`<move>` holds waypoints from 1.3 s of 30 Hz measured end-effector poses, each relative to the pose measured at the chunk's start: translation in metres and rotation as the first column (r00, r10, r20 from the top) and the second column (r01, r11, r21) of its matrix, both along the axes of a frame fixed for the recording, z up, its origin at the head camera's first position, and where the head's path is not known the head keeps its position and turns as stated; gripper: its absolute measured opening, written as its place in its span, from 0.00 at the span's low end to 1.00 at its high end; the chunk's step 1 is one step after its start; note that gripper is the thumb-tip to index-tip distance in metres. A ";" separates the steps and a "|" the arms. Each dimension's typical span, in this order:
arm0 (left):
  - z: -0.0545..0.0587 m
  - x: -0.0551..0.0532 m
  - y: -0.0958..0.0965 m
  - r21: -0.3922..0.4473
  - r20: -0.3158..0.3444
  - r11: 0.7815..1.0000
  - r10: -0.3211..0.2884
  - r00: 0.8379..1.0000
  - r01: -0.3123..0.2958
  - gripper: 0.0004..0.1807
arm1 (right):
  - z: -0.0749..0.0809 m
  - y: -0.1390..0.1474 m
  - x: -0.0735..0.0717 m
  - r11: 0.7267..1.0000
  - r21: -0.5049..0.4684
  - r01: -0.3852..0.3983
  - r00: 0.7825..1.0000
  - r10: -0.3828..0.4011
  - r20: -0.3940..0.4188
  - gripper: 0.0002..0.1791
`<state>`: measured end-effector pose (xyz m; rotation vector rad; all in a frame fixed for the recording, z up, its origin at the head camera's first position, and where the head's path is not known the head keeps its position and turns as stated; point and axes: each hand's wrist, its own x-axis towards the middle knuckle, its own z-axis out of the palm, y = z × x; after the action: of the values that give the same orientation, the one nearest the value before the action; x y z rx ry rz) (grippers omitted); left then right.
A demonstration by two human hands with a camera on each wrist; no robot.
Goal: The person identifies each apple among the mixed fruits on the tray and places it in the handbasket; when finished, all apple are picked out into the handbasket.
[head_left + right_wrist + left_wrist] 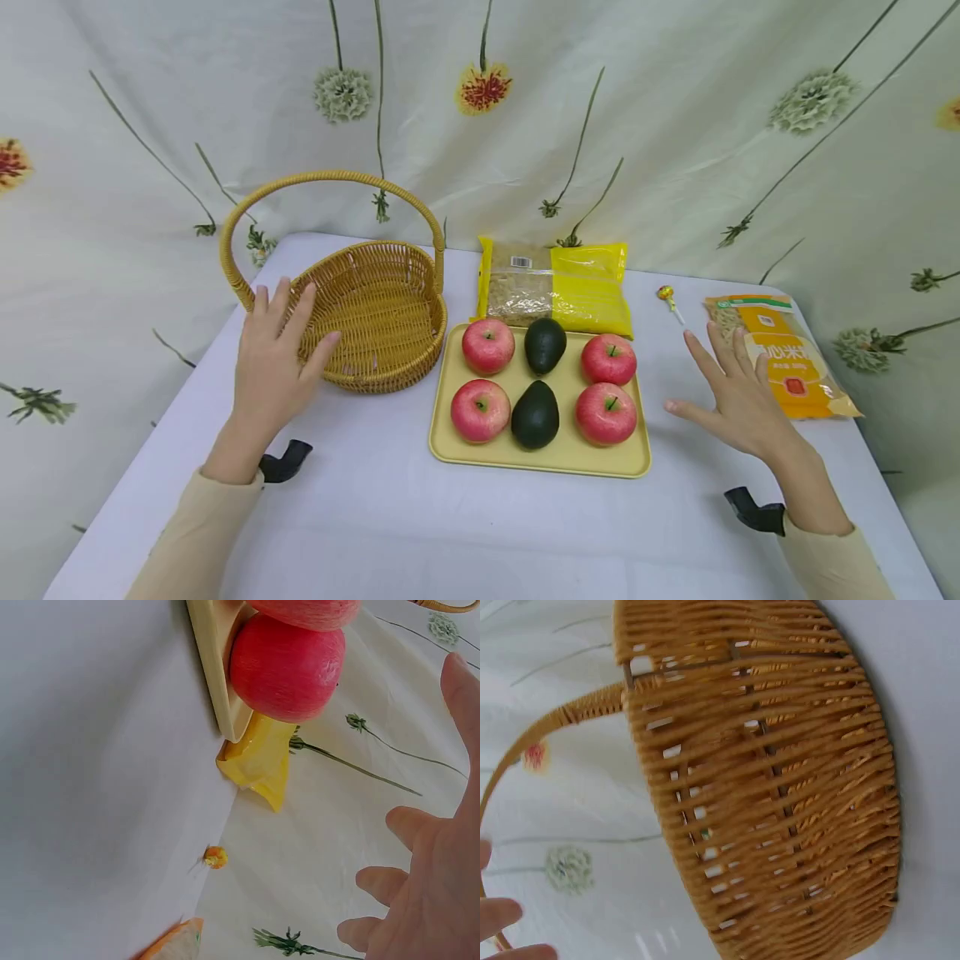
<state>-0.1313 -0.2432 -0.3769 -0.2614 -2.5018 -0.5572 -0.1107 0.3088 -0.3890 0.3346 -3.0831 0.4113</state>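
Note:
My left hand [273, 362], fingers spread, hovers by the near left side of a wicker basket [375, 383] with a tall arched handle. In the left wrist view the woven wall of the basket [772, 780] fills the middle, with only fingertips at the lower left. My right hand [738, 396] is also spread and holds nothing; it is nearest to an orange bag [798, 358] and a lollipop [666, 294]. Between the hands lies a yellow tray [540, 462] with several red apples [480, 410] and two dark avocados [535, 415].
Behind the tray lies a yellow bag [588, 287] with a clear window. A white cloth covers the table [450, 533], and a flower-printed curtain [675, 125] hangs along its back edge. Black curved straps [285, 462] show at both wrists.

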 end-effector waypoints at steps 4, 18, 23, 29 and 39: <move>-0.001 -0.004 -0.009 0.251 -0.285 0.966 0.138 0.949 -0.065 0.22 | 0.000 -0.002 0.001 0.999 -0.033 -0.001 1.000 0.001 -0.009 0.56; -0.002 -0.028 -0.037 0.589 0.086 0.737 0.349 0.933 -0.330 0.29 | -0.013 -0.007 0.003 0.968 -0.251 0.006 0.998 -0.023 -0.065 0.56; -0.007 -0.040 -0.037 0.613 0.143 0.707 0.340 0.930 -0.353 0.25 | -0.022 -0.014 0.007 0.925 -0.379 0.002 0.999 -0.022 -0.050 0.56; -0.010 -0.048 -0.037 0.623 0.136 0.674 0.407 0.903 -0.397 0.18 | -0.034 -0.021 0.011 0.879 -0.476 -0.004 0.999 -0.021 -0.046 0.58; -0.017 -0.050 -0.035 0.584 0.098 0.694 0.455 0.885 -0.421 0.17 | -0.054 -0.034 0.018 0.757 -0.652 -0.044 0.998 0.001 -0.065 0.59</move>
<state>-0.1814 -0.2787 -0.3935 0.5496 -2.0838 -1.0607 -0.0922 0.2748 -0.4425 0.3416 -2.6327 1.3933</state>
